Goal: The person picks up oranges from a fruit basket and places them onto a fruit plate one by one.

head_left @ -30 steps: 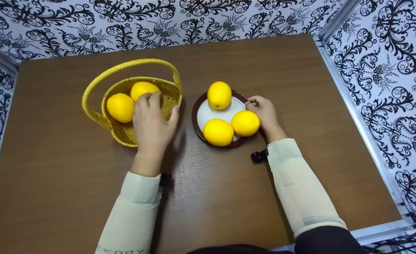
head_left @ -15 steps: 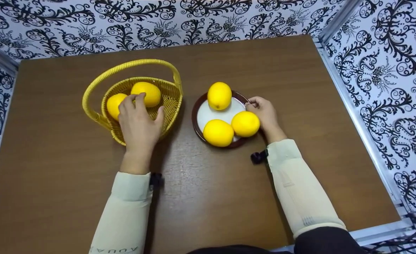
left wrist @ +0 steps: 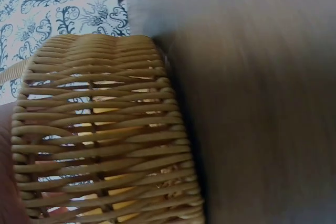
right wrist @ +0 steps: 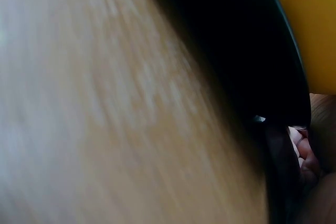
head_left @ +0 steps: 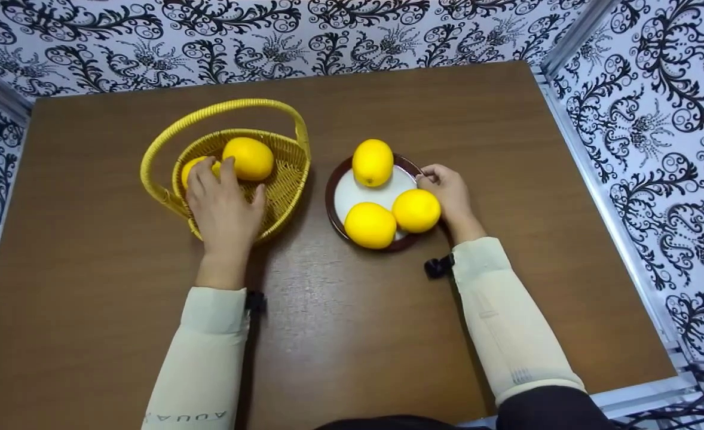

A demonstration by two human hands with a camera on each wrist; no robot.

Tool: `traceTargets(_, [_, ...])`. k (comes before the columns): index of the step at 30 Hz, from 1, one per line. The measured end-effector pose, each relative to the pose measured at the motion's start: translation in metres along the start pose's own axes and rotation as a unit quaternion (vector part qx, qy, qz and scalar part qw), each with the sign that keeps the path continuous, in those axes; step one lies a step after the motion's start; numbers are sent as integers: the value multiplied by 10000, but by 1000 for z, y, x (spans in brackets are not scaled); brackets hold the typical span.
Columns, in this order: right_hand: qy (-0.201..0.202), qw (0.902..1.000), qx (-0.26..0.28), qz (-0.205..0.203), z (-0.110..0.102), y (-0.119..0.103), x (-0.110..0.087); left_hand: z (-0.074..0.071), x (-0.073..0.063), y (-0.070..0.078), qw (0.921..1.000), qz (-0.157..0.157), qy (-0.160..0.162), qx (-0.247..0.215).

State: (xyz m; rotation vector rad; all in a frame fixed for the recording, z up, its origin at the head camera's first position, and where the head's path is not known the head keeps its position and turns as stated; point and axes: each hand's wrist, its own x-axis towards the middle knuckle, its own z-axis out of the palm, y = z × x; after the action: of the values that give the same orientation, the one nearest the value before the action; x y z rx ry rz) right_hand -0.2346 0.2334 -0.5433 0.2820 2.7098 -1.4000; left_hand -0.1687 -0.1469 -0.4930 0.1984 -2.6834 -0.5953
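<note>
In the head view my left hand [head_left: 223, 206] reaches into a yellow wicker basket [head_left: 289, 185], its fingers over a lemon [head_left: 190, 174] that they partly hide. The thumb stands spread to the right, apart from that lemon. A second lemon [head_left: 248, 159] lies in the basket just beyond the fingertips. My right hand [head_left: 449, 194] pinches the right rim of a white plate [head_left: 352, 194] with a brown edge. On the plate sit three lemons: one at the back [head_left: 373, 162], one in front [head_left: 370, 225] and one at the right [head_left: 416, 211], close beside my right hand.
The basket's tall arched handle [head_left: 226, 107] rises over its far side. Patterned walls [head_left: 364, 36] border the brown table [head_left: 340, 334] at the back and sides. A metal rail [head_left: 603, 197] runs along the right edge, with dark cables [head_left: 680, 412] at the lower right corner.
My left hand has moved left inside the basket, from the farther lemon to over the left one, uncovering the farther one. The right hand and plate have stayed put.
</note>
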Motion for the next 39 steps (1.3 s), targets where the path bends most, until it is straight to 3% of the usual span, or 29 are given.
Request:
traceTargets(10, [-6,10000,47,78,1,0,1,4,3,-7,9998,-68,-120,126])
traceTargets(22, [-43,9999,97,89,0,1,1,1,10,-15,9973,-376,-570,254])
traceTargets(33, [-11,9999,163,37,2,3,2,0,15,-15,9900,-447,-952,935])
traceTargets(39, [-41,9998,196,83,1,2,2,0,16,-15,9885,-448,-981,1056])
